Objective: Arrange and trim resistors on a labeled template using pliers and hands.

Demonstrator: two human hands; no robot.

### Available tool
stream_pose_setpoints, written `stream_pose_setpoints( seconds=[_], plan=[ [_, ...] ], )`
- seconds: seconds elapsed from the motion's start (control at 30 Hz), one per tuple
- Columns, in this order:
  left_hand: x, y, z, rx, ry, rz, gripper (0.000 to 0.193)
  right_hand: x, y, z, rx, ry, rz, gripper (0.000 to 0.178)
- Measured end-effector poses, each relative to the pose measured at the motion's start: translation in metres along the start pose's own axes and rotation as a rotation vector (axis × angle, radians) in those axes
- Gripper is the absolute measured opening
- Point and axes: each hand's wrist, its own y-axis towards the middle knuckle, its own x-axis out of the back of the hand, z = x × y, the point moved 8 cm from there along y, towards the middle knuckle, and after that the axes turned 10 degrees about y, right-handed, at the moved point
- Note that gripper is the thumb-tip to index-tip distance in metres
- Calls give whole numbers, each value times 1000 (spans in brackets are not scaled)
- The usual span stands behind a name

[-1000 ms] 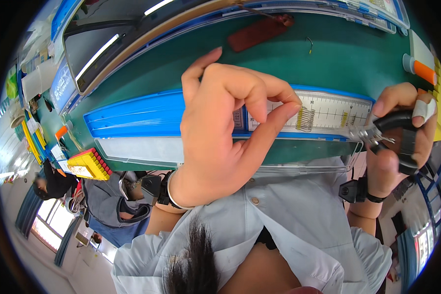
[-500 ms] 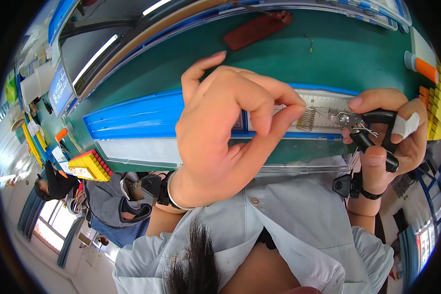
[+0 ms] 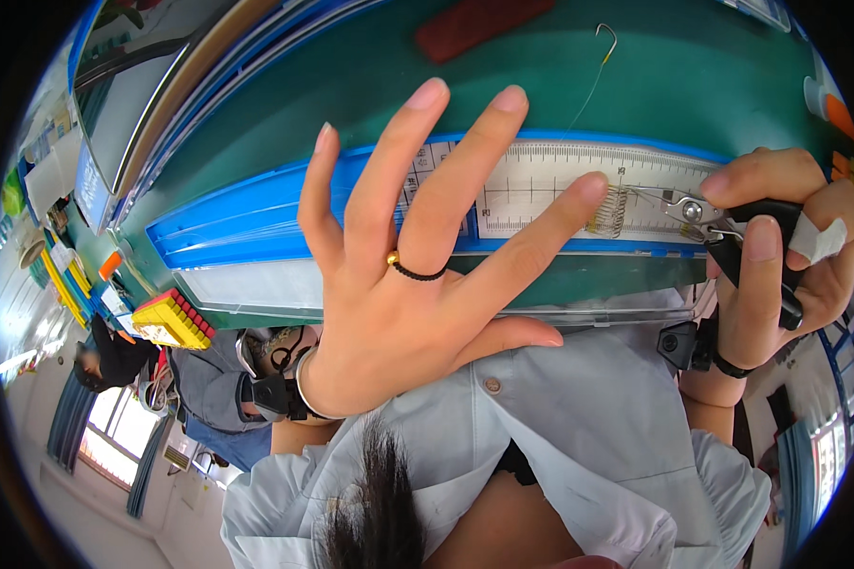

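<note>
My left hand (image 3: 389, 294) is spread open with its back up, over a long blue box (image 3: 256, 223) with a white scale panel (image 3: 541, 175). Its index fingertip is at the left side of a fine coil spring (image 3: 614, 213); whether it touches is unclear. My right hand (image 3: 761, 284) is closed around the black handles of small pliers (image 3: 695, 211). The plier jaws reach the upper right of the spring, and thin wire shows there. Farther off, a fish hook (image 3: 607, 43) with thin line lies on the green table, the line running toward the box.
A clear lid (image 3: 598, 316) lies along the box's near side. At the far edge is a dark red flat piece (image 3: 474, 27). A dark glossy panel (image 3: 152, 85) stands far left, a yellow-red block (image 3: 174, 321) at left. An orange cylinder (image 3: 840, 116) sits far right.
My left fingers, pinched by the spring before, have opened and spread, with the index finger still near it. The right hand with the pliers has shifted slightly right. The view has shifted a little.
</note>
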Motion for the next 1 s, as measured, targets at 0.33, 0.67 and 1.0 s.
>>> stream_pose_setpoints(
  seconds=[0.33,0.67,1.0],
  plan=[
    [-4,1,-1,-30,19,-42,74,0,-1,-2,-40,38,60,26],
    [1,1,-1,-1,1,-72,69,-2,2,-1,-25,2,85,26],
    [7,-1,1,47,-37,-97,65,-3,5,-1,-7,-16,106,26]
  ],
)
